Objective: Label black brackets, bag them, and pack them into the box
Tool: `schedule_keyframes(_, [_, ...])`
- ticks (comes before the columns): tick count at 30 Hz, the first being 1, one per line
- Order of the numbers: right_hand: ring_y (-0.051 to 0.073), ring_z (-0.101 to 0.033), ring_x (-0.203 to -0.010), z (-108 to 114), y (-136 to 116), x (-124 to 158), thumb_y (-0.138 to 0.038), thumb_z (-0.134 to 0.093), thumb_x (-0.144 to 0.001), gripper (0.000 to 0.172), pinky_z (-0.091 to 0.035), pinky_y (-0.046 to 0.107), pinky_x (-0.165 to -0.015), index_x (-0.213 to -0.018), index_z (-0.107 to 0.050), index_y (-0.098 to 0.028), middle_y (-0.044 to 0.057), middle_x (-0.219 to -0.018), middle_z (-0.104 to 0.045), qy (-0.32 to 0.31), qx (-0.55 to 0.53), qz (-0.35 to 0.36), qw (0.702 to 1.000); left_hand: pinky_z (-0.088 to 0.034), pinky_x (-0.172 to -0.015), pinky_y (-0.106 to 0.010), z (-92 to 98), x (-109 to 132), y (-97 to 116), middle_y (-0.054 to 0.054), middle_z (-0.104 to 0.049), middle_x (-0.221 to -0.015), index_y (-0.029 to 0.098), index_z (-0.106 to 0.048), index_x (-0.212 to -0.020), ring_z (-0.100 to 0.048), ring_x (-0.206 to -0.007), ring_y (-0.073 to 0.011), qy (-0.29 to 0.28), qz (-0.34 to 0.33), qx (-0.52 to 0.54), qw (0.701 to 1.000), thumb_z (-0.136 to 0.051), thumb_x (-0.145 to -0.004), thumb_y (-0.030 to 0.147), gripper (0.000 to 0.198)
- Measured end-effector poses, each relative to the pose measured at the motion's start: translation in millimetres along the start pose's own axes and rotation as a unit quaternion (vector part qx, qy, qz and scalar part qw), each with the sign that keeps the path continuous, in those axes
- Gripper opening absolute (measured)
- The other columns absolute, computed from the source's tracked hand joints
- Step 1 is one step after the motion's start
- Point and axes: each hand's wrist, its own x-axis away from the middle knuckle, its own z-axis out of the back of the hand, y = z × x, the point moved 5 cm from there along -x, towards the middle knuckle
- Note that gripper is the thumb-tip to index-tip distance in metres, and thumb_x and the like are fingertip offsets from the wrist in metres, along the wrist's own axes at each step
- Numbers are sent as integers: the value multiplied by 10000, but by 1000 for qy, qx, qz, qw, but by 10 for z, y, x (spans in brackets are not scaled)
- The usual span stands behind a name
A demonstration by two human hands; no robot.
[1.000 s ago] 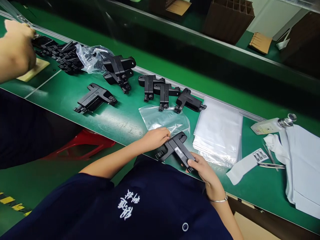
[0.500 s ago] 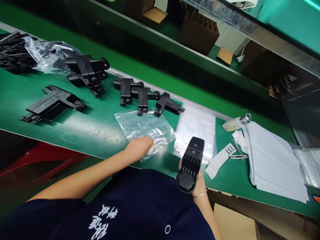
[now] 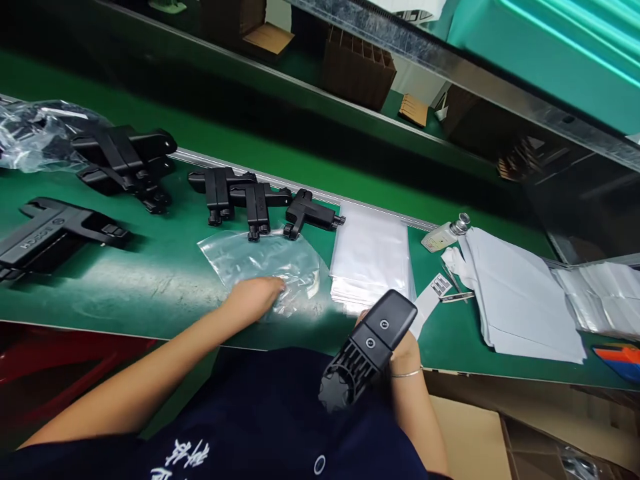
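One black part (image 3: 385,333) is held up in the right hand (image 3: 407,348), partly hiding it, right of the left hand (image 3: 254,298), which curls over a clear bag (image 3: 260,257) on the table (image 3: 150,287); whether it pinches the bag, I cannot tell.

At a green counter (image 3: 150,287), the left grip (image 3: 254,298) pinches a clear plastic bag (image 3: 263,257) while the right grip (image 3: 406,347) holds a tilted black device (image 3: 377,333) near stacked plastic (image 3: 373,250).
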Motion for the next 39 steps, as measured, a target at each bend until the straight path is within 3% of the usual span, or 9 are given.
schedule_keyframes(4, [216, -654, -779, 0, -232, 31, -546, -911, -491, 585, -551, 355, -762, -893, -724, -166, 53, -839, -719, -41, 26, 13, 999, -465, -622, -314, 413, 109, -275, -97, -756, -1055, 192, -725, -1040, -690, -1011, -298, 128, 88, -50, 987, -328, -977, 290, 414])
schedule_keyframes(5, [211, -652, -777, -12, -273, 34, -527, -909, -511, 566, -550, 349, -756, -906, -725, -167, 49, -840, -717, -51, 29, 15, 998, -452, -604, -308, 457, 133, -299, -96, -756, -1032, 194, -729, -1019, -687, -1006, -298, 137, 92, -59, 984, -326, -974, 302, 419])
schedule_keyframes(9, [198, -657, -773, -29, -333, 20, -488, -908, -538, 558, -549, 321, -731, -955, -727, -164, 47, -863, -719, -61, 21, 21, 998, -375, -530, -283, 408, 171, -272, -78, -752, -973, 201, -728, -929, -692, -863, -260, 76, 75, -60, 992, -372, -940, 297, 369])
schedule_keyframes(14, [249, -686, -834, 42, -223, 13, -521, -921, -476, 557, -543, 389, -833, -876, -742, -177, 43, -780, -729, -24, 7, 14, 1000, -313, -505, -272, 453, 297, -182, -67, -730, -897, 198, -691, -881, -670, -816, -233, 148, 72, -52, 985, -384, -936, 302, 329])
schedule_keyframes(19, [304, -709, -851, 59, -46, 10, -581, -918, -389, 664, -561, 420, -790, -887, -740, -179, 72, -793, -741, 45, -41, 11, 998, -303, -512, -277, 364, 415, -10, -32, -663, -702, 195, -624, -744, -609, -647, -176, 202, -20, -55, 978, -387, -935, 287, 319])
schedule_keyframes(22, [257, -696, -685, -24, 18, 2, -673, -856, -434, 708, -568, 367, -633, -945, -735, -199, 53, -743, -728, 74, -66, 33, 995, -319, -523, -275, 225, 425, 61, -25, -649, -680, 194, -598, -719, -599, -621, -165, 200, -67, -52, 976, -385, -942, 267, 316])
schedule_keyframes(26, [166, -564, -425, -204, 44, -26, -711, -723, -644, 602, -474, 285, -396, -943, -727, -188, 43, -645, -699, 115, -151, 45, 981, -391, -587, -268, 45, 451, 191, -24, -659, -742, 197, -601, -789, -629, -683, -173, 176, -119, -15, 977, -392, -962, 265, 280])
schedule_keyframes(32, [124, -580, -497, -443, 79, -76, -615, -716, -778, 503, -537, 217, -427, -988, -701, -158, 102, -787, -751, 141, -256, -18, 956, -443, -639, -258, -236, 471, 417, -23, -661, -788, 209, -605, -832, -644, -762, -175, 71, -171, 38, 982, -395, -980, 274, 265])
schedule_keyframes(39, [106, -530, -517, -532, 110, -56, -675, -693, -760, 573, -521, 198, -413, -982, -674, -148, 82, -801, -700, 127, -305, -75, 941, -446, -632, -265, -270, 430, 404, -35, -662, -772, 200, -605, -798, -636, -749, -182, 62, -157, 31, 985, -404, -960, 270, 267])
